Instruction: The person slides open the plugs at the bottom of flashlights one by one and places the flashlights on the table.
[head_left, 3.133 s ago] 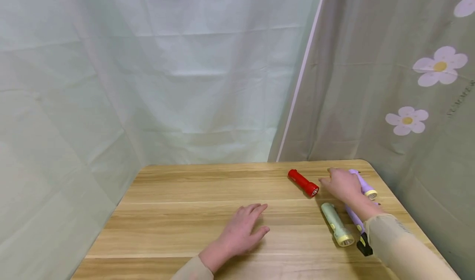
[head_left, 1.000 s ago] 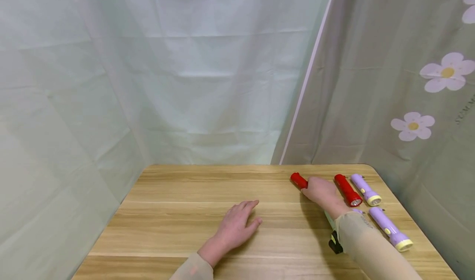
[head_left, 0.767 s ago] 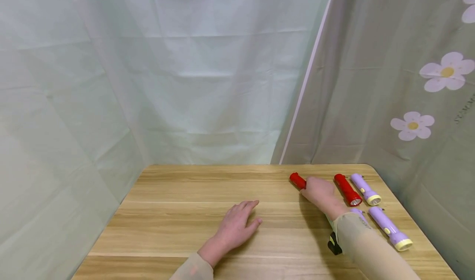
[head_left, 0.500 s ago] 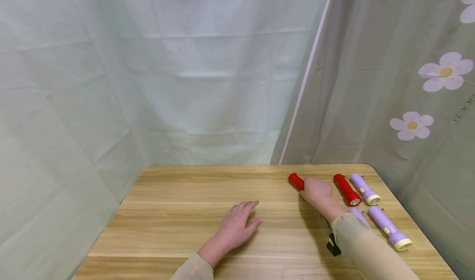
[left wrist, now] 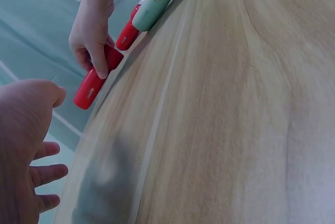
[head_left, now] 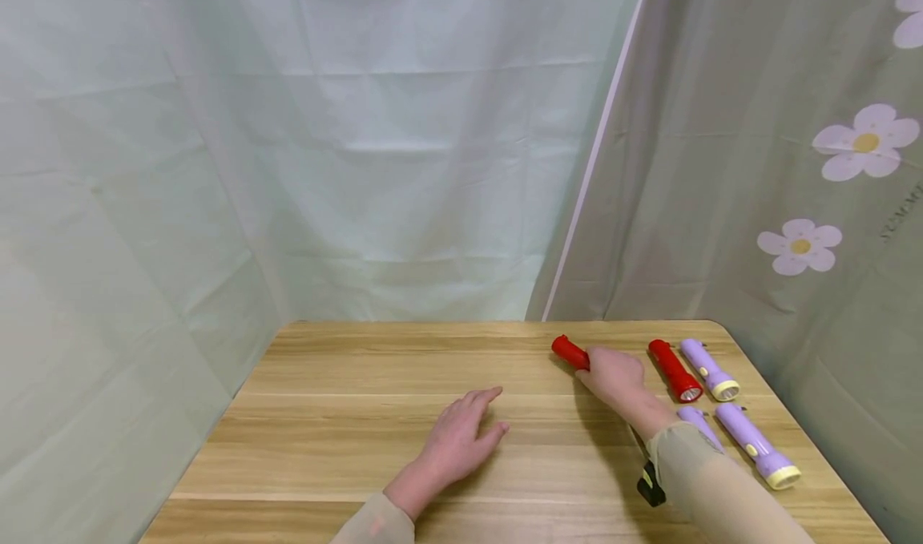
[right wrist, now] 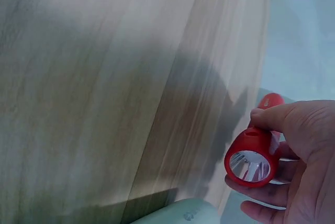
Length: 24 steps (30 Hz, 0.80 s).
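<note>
My right hand point(head_left: 613, 376) grips a red flashlight point(head_left: 570, 352) near the table's back edge. In the right wrist view the thumb and fingers pinch this flashlight point(right wrist: 251, 153), its lens facing the camera. Just right of the hand lies a second red flashlight point(head_left: 674, 370). A green flashlight point(left wrist: 157, 7) shows in the left wrist view; in the head view the right arm mostly hides it. My left hand point(head_left: 457, 440), fingers loosely spread, holds nothing over the table's middle.
Purple flashlights with yellow rims lie on the right: one at the back point(head_left: 708, 368), one nearer the front point(head_left: 753, 444), one partly under the sleeve point(head_left: 696, 422). A black strap piece point(head_left: 650, 484) hangs below the right wrist. Curtains point(head_left: 404, 167) enclose the wooden table point(head_left: 346, 440).
The right hand came left from beside the back purple flashlight, where a second red flashlight now lies, and took hold of the other red flashlight. It has since shifted slightly left with it.
</note>
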Motion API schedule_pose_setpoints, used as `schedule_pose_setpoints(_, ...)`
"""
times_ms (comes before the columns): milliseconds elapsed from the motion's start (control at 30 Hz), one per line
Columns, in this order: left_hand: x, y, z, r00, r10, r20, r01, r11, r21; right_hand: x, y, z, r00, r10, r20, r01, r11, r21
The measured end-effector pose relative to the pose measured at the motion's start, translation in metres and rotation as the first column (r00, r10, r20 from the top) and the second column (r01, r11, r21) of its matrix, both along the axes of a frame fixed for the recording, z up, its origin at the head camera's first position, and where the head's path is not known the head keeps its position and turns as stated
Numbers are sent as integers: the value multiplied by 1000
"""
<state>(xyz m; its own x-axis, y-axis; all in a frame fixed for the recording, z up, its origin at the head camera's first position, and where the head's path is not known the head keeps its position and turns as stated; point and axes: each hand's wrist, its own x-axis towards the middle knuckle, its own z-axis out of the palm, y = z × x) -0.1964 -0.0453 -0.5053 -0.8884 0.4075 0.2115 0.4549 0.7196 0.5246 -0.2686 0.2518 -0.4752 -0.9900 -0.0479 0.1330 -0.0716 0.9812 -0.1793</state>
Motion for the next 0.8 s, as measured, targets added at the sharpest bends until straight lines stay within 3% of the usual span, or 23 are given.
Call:
schedule_pose_setpoints(533, 0, 5, 13, 998, 26, 64, -39, 976, 214, 18, -19, 13, 978, 115, -174, -129, 989, -70)
schedule_pose_setpoints(800, -1, 7, 14, 989, 58, 137, -103, 932, 347, 30, -25, 16, 958, 137, -253, -165, 982, -94)
